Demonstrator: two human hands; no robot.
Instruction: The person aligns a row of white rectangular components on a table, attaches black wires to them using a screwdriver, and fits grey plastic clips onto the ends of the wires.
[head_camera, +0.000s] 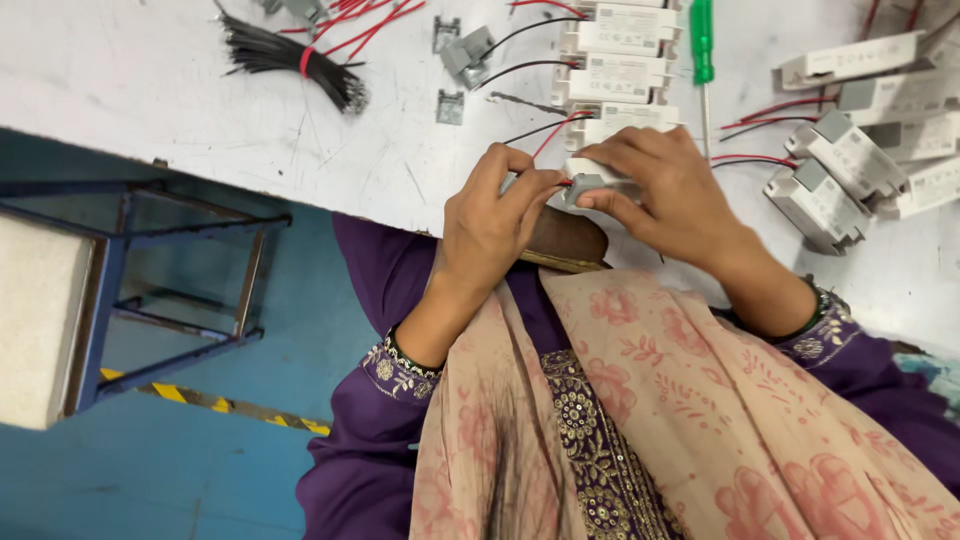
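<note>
1. Pink floral scarf (700, 420) over purple sleeves fills the lower foreground, nearest the camera.
2. Blue metal frame (170, 290) stands on the blue floor at far left, below the edge of the surface (150, 90).
3. Bundle of black wires (290, 55), bound with a red band, lies on the surface at upper left.
4. Left hand (495, 215): fingers curled, thumb and fingertips pinching the left end of the grey cap (590, 183) where a red wire enters.
5. Grey cap sits between both hands, at the near edge of the surface, on the end of a white box largely hidden by the right hand.
6. Right hand (665, 185): fingers pressed together over the white box, thumb against the cap's underside.
7. Stack of white boxes (620, 60) with red and black leads lies just beyond the hands.
8. Green screwdriver (703, 50) lies beside the stack.
9. More white boxes with grey caps (850, 150) lie at far right.
</note>
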